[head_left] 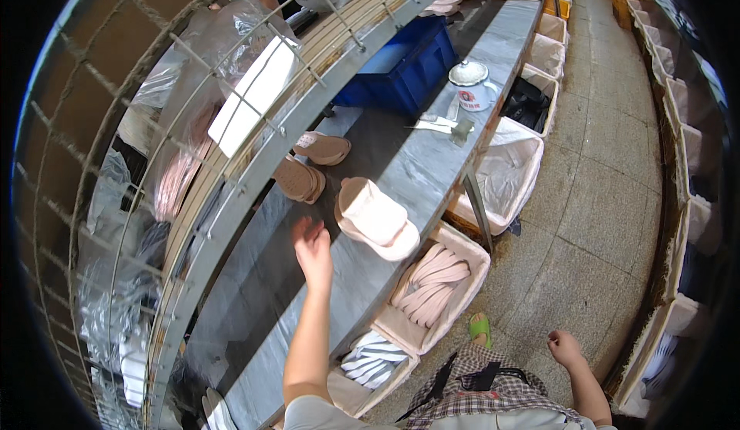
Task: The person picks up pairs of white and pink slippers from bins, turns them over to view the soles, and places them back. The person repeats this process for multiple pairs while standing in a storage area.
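My left hand [312, 251] is held over the grey table, fingers apart and nothing in it. Just right of it, in bright light, sits a pale pink clog-style shoe [376, 218], apart from the hand; glare hides its detail, so I cannot tell whether it is one shoe or two. Beyond my fingers, in the shade under the shelf, are more pink clogs with holes in their uppers, a nearer one [299, 179] and a farther one [322, 149]. My right hand [565, 347] hangs over the floor at my side, fingers curled in, with nothing showing in it.
A wire-mesh shelf [254, 149] with plastic-bagged goods overhangs the grey table [266, 368] on the left. Farther along stand a blue crate [405, 64], a lidded white mug [472, 87] and a knife-like tool [433, 124]. Lined baskets [432, 283] of shoe parts edge the aisle.
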`<move>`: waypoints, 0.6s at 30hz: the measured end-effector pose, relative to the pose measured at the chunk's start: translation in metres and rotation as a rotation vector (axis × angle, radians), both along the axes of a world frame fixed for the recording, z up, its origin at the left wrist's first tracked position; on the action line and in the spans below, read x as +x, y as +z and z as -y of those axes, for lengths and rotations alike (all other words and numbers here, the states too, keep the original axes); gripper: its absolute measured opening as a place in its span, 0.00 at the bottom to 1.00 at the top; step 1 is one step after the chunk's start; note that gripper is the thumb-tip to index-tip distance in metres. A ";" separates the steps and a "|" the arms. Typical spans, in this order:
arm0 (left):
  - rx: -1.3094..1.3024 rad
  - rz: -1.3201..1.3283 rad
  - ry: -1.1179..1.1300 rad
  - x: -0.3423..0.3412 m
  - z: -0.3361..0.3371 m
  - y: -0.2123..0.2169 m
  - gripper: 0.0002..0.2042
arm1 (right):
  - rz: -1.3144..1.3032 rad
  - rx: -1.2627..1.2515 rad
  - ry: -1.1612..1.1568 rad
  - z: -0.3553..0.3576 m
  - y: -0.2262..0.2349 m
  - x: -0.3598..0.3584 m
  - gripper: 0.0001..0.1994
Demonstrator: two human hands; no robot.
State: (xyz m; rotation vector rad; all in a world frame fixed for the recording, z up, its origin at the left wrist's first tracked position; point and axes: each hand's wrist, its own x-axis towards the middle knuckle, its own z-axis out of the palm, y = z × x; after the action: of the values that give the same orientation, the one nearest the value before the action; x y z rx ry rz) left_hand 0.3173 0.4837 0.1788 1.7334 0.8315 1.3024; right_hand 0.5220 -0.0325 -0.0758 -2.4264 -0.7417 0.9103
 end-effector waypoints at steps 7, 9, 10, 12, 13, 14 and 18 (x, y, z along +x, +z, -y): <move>-0.852 0.250 -0.090 0.088 -0.238 -0.030 0.25 | -0.028 -0.044 0.203 -0.089 -0.002 0.013 0.14; -0.945 0.350 -0.186 0.104 -0.289 -0.057 0.27 | -0.064 -0.065 0.164 -0.101 -0.004 0.016 0.15; -0.956 0.339 -0.225 0.110 -0.308 -0.073 0.26 | -0.078 -0.088 0.135 -0.105 -0.004 0.018 0.15; -1.020 0.321 -0.078 0.125 -0.343 -0.100 0.25 | -0.094 -0.152 0.089 -0.112 -0.009 0.021 0.16; -1.033 0.358 -0.068 0.130 -0.354 -0.113 0.24 | -0.110 -0.137 0.078 -0.114 -0.010 0.020 0.16; -1.040 0.402 -0.054 0.133 -0.362 -0.126 0.24 | -0.115 -0.145 0.074 -0.117 -0.016 0.022 0.16; -1.053 0.378 -0.062 0.128 -0.361 -0.127 0.16 | -0.126 -0.198 0.126 -0.119 -0.023 0.025 0.16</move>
State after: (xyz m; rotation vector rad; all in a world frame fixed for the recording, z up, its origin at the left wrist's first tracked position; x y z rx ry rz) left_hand 0.4454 0.8446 0.0517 0.6516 0.9676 0.8358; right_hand 0.5473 0.0867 -0.0991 -2.4839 -0.7993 1.2267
